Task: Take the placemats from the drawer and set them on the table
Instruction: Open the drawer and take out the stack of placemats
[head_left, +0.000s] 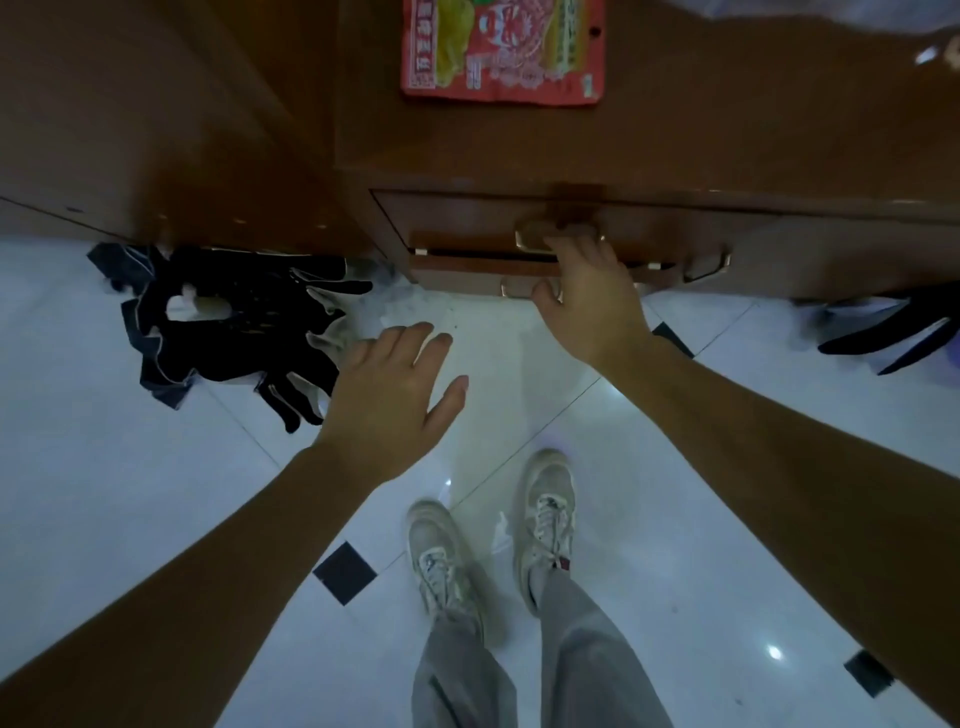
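A brown wooden cabinet (675, 145) stands in front of me, with stacked drawers (467, 221) in its front. The top drawer carries a brass handle (530, 236). My right hand (587, 296) reaches to that handle, fingertips at it and thumb near a lower handle (511, 288); whether the fingers grip it I cannot tell. A thin dark gap shows under the top drawer front. My left hand (395, 395) hovers open over the floor, fingers spread, holding nothing. No placemats are visible.
A red and yellow printed packet (501, 49) lies on the cabinet top. Black cloth (228, 322) lies crumpled on the white tiled floor at the left by the cabinet. Another dark item (893, 327) lies at the right. My feet in pale sneakers (545, 519) stand below.
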